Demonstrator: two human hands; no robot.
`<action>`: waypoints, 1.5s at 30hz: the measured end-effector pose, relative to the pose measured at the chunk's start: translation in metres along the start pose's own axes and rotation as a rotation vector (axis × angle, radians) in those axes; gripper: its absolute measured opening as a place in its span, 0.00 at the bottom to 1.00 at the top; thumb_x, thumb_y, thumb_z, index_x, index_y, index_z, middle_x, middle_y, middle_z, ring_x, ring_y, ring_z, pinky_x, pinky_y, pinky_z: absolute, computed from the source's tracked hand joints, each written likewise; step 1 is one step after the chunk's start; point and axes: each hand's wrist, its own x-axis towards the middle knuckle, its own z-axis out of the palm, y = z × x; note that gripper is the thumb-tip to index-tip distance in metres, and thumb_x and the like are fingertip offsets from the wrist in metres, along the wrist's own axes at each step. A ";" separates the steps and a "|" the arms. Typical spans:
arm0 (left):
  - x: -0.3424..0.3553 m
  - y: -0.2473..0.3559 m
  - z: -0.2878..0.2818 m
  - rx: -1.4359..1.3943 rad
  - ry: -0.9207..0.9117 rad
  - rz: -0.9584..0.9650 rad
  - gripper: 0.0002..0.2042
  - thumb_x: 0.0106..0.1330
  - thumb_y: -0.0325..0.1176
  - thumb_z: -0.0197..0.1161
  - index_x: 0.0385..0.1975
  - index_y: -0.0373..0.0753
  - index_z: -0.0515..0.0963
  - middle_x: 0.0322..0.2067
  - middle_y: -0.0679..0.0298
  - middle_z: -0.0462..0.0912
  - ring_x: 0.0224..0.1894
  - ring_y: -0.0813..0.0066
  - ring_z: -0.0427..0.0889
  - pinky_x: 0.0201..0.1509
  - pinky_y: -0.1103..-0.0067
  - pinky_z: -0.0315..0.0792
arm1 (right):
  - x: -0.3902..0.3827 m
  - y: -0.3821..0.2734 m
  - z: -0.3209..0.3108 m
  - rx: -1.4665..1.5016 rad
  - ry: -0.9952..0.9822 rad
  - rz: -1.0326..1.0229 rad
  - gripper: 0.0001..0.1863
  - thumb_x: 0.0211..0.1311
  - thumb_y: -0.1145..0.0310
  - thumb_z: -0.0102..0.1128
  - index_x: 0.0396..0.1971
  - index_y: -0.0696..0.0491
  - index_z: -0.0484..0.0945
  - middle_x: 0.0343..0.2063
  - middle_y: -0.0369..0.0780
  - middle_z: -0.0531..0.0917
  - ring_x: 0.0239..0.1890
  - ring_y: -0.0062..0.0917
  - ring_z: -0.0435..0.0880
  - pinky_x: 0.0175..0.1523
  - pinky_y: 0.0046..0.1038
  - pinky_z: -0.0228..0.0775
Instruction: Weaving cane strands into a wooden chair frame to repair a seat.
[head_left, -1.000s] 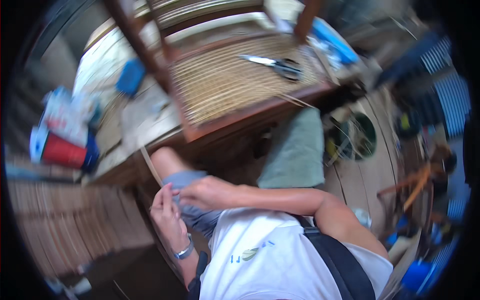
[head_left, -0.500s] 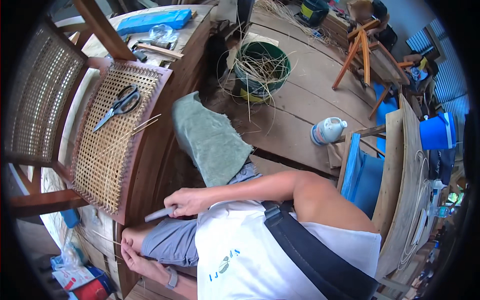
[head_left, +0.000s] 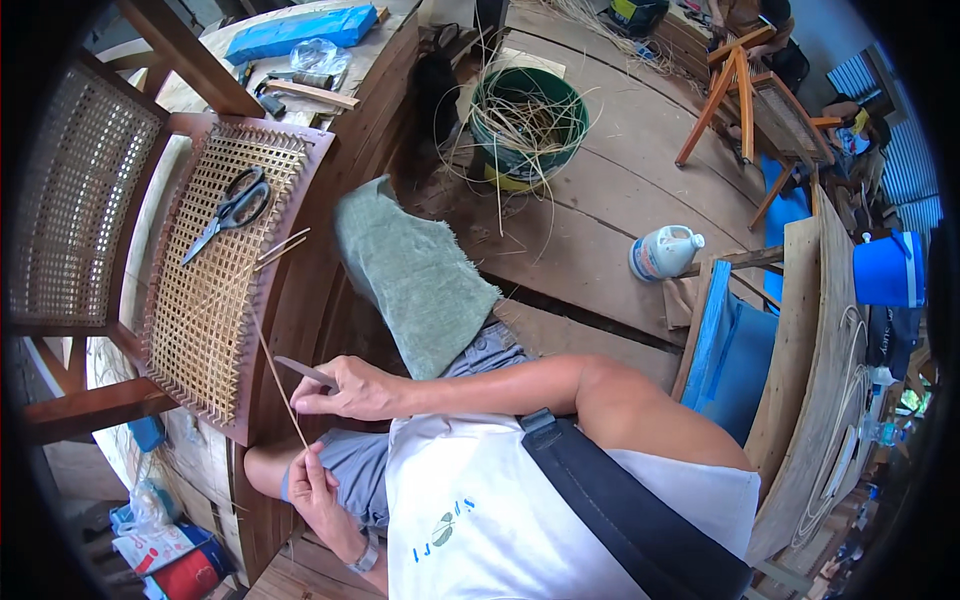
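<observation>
My left hand, with a watch on its wrist, pinches one end of a thin cane strand. The strand runs taut-looking up toward the edge of the chair's cane seat. My right hand is closed on a flat grey knife; its blade lies against or very close to the strand. Scissors with dark handles rest on the woven seat. Short cane ends jut from the seat's near edge. A green cloth covers my other leg.
A green bucket of cane scraps and a white jug stand on the plank floor. The wooden chair's frame rests on the workbench, near a blue wrapped block. An upturned stool is beside another person at the far right.
My left hand has risen and moved right, drawing the cane strand into view. My right hand has shifted slightly, bringing the knife beside the strand.
</observation>
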 end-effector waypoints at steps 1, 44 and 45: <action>0.000 0.000 -0.002 -0.002 -0.010 0.015 0.10 0.76 0.37 0.59 0.41 0.37 0.82 0.23 0.78 0.69 0.23 0.95 0.58 0.24 0.92 0.47 | -0.004 -0.008 0.000 -0.017 -0.041 0.036 0.16 0.64 0.62 0.68 0.44 0.60 0.85 0.34 0.42 0.89 0.41 0.24 0.87 0.51 0.27 0.76; -0.035 0.059 -0.290 0.422 0.340 -0.040 0.06 0.63 0.31 0.71 0.27 0.37 0.81 0.24 0.73 0.78 0.28 0.89 0.71 0.33 0.85 0.63 | 0.062 -0.026 -0.161 -0.230 0.622 -0.092 0.08 0.64 0.74 0.69 0.40 0.55 0.79 0.30 0.34 0.86 0.16 0.05 0.63 0.19 0.14 0.46; -0.034 0.060 -0.289 0.443 0.335 -0.069 0.07 0.62 0.30 0.72 0.27 0.36 0.82 0.24 0.72 0.79 0.28 0.88 0.72 0.34 0.85 0.64 | 0.064 -0.026 -0.157 -0.250 0.645 -0.139 0.08 0.64 0.74 0.70 0.40 0.55 0.80 0.28 0.31 0.83 0.16 0.04 0.63 0.20 0.14 0.46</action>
